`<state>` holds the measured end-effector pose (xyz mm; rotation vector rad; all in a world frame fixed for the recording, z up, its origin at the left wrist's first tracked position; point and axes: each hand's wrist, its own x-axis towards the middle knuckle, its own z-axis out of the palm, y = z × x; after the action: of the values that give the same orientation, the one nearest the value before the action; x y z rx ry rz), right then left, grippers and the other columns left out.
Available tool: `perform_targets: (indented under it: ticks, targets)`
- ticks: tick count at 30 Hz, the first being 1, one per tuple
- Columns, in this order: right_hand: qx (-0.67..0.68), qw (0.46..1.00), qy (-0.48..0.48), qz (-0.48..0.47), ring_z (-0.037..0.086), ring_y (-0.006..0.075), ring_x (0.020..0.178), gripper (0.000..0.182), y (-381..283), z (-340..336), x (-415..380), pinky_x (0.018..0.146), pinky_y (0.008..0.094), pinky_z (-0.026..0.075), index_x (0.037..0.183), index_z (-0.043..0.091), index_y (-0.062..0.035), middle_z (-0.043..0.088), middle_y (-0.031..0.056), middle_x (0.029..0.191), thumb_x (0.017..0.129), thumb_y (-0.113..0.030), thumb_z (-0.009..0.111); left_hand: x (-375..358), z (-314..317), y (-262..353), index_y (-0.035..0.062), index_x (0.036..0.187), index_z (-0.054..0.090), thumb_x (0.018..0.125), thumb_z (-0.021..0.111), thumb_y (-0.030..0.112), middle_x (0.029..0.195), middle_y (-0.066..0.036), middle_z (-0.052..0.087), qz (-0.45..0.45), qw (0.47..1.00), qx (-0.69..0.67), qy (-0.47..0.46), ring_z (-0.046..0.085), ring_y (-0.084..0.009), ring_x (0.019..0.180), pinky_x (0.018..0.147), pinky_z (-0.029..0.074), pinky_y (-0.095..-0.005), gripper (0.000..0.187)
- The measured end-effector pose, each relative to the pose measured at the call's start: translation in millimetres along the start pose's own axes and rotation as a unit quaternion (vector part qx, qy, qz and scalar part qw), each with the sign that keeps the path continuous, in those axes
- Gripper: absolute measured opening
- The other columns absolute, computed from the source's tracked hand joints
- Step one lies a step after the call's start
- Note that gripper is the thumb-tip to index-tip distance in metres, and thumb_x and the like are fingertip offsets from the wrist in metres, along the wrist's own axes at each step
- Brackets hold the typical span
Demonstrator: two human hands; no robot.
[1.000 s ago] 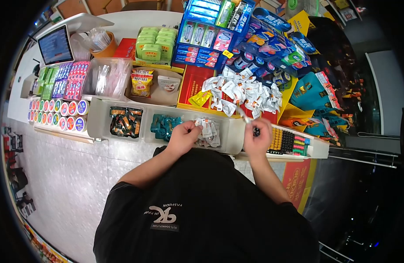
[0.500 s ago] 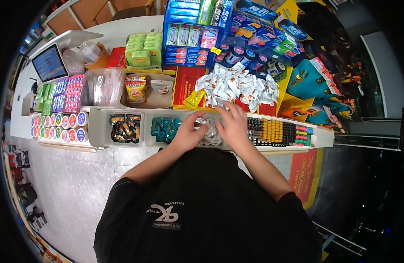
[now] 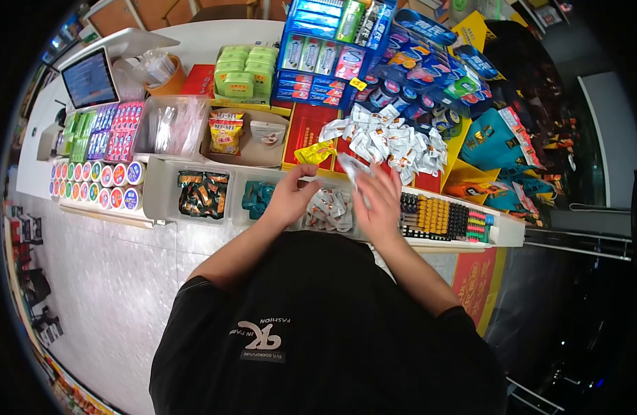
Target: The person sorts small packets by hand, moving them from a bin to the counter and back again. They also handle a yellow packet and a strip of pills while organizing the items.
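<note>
My right hand (image 3: 378,204) is lifted over the front tray row, its fingers closed on a small white wrapped packet (image 3: 351,164) that is blurred. To its left, my left hand (image 3: 293,197) hangs with thumb and forefinger apart and nothing seen between them. Below and between both hands, more white wrapped packets (image 3: 329,209) lie in a clear bin. Beyond them a large heap of matching white packets (image 3: 394,142) covers a red box, with a yellow packet (image 3: 315,152) at its left edge. Teal packets (image 3: 257,197) sit in the bin partly hidden by my left hand.
Dark wrapped packets (image 3: 202,194) fill another bin at left. Round tubs (image 3: 118,187) stand farther left. A blue gum rack (image 3: 325,55) rises behind. Yellow and black beaded items (image 3: 436,214) lie right of my right hand. A tablet screen (image 3: 89,77) stands far left.
My right hand has risen from the white-packet bin with a packet in its fingers. My left hand has drawn slightly left, uncovering more of the bin. The view has shifted slightly.
</note>
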<state>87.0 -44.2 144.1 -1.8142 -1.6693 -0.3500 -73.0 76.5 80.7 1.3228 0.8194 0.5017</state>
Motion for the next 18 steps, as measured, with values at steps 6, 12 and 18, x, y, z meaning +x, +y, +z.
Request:
perform_targets:
  ticks: [6, 12, 18]
  targets:
    - [0.111, 0.975, -0.178, 0.07, 0.057, 0.0294, 0.116, 0.028, 1.3, 2.0, -45.3, 0.106, 0.0492, 0.036, 0.105, 0.067, -0.0085, 0.066, 0.0107, 0.113, 0.077, -0.013, 0.067, 12.1, 2.4, 1.2, 0.0003, 0.118, 0.057, 0.09, 0.065, 0.015, 0.109, -0.006, 0.062, 0.012, 0.999, -0.024, -0.027, 0.058, -0.0113, 0.088, 0.082, 0.048, -0.0268, 0.033]
    - [0.001, 0.993, -0.069, 0.097, 0.059, 0.0266, 0.101, 0.034, 17.7, 7.4, -25.2, 0.09, 0.044, 0.042, 0.11, 0.066, -0.0104, 0.065, 0.0075, 0.105, 0.076, -0.012, 0.069, 9.2, -2.3, -17.1, 0.0004, 0.11, 0.061, 0.091, 0.065, 0.013, 0.098, -0.003, 0.065, -0.017, 0.996, -0.012, -0.088, 0.059, -0.0096, 0.086, 0.082, 0.048, -0.0254, 0.024]
    - [-0.08, 0.991, -0.068, 0.087, 0.058, 0.0236, 0.092, 0.029, 36.9, 26.8, -17.5, 0.082, 0.039, 0.041, 0.102, 0.07, -0.0138, 0.065, 0.0022, 0.1, 0.073, -0.012, 0.072, -19.7, 6.2, -28.6, 0.0006, 0.104, 0.063, 0.093, 0.064, 0.016, 0.089, -0.001, 0.064, -0.047, 0.992, 0.0, -0.114, 0.058, -0.0073, 0.081, 0.075, 0.048, -0.0243, 0.019]
